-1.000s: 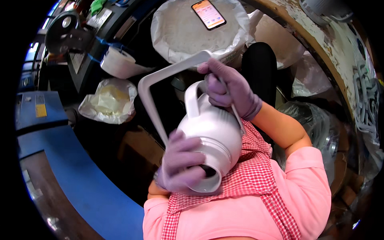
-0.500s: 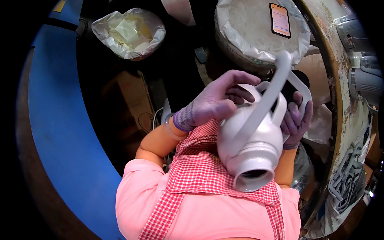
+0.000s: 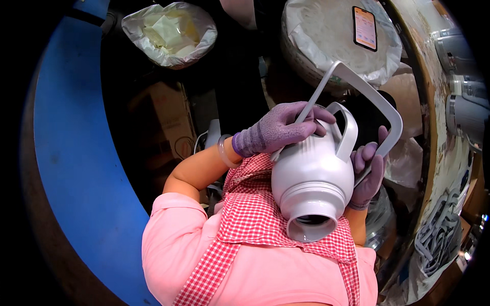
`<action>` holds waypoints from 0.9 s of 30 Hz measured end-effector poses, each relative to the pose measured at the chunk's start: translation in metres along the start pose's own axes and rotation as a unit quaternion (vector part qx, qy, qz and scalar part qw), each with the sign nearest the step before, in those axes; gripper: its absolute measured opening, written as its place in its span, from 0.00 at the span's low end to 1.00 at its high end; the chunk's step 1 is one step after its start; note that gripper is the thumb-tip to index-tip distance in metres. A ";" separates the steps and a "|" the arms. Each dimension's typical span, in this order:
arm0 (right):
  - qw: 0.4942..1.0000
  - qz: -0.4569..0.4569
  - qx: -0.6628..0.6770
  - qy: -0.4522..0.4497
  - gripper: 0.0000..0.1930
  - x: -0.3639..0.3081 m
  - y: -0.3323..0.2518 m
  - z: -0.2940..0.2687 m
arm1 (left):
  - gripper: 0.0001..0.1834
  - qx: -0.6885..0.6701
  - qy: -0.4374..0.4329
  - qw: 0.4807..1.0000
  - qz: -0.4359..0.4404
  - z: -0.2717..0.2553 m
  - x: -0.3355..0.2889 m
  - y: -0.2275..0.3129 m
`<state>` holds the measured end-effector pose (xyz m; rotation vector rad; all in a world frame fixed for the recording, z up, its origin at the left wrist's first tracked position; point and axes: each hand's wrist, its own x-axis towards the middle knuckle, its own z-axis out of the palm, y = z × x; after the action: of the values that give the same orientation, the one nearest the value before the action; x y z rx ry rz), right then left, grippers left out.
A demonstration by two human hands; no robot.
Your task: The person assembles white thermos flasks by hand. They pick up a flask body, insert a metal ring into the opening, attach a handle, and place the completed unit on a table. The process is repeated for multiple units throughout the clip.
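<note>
Likely a fitting step: your left hand [image 3: 279, 128] and right hand [image 3: 371, 178] curl fingers around opposite arms of the grey handle [image 3: 367, 87], pale jug [image 3: 312, 166] between them, mouth toward your apron [image 3: 250, 224]; next calls for aligning both ends.

smooth satin sheen is shown by the pale grey, round-bellied, plastic-looking jug [image 3: 312, 166]; beneath the jug, matt weave is seen on the red-and-white checked cloth apron [image 3: 250, 222]; beyond the jug, the white plastic-film tub liner [image 3: 310, 51] is crinkled.
</note>
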<state>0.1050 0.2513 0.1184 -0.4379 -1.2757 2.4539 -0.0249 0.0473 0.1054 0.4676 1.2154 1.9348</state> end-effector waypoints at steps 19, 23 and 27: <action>0.756 -0.531 -0.365 -0.113 0.21 -0.014 -0.024 0.034 | 0.34 0.727 -0.050 0.642 0.238 0.061 0.010 0.104; 0.719 -0.359 -0.567 0.181 0.19 -0.070 -0.058 -0.103 | 0.28 0.645 0.047 0.708 0.285 0.009 0.010 0.114; 0.521 0.285 -0.740 0.315 0.30 -0.248 -0.058 -0.296 | 0.29 0.569 0.148 0.758 0.284 -0.043 0.012 0.101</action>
<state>0.4598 0.3902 0.0320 -2.0802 -2.6628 0.4026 -0.1034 0.0081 0.1720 1.2949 2.6835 1.4866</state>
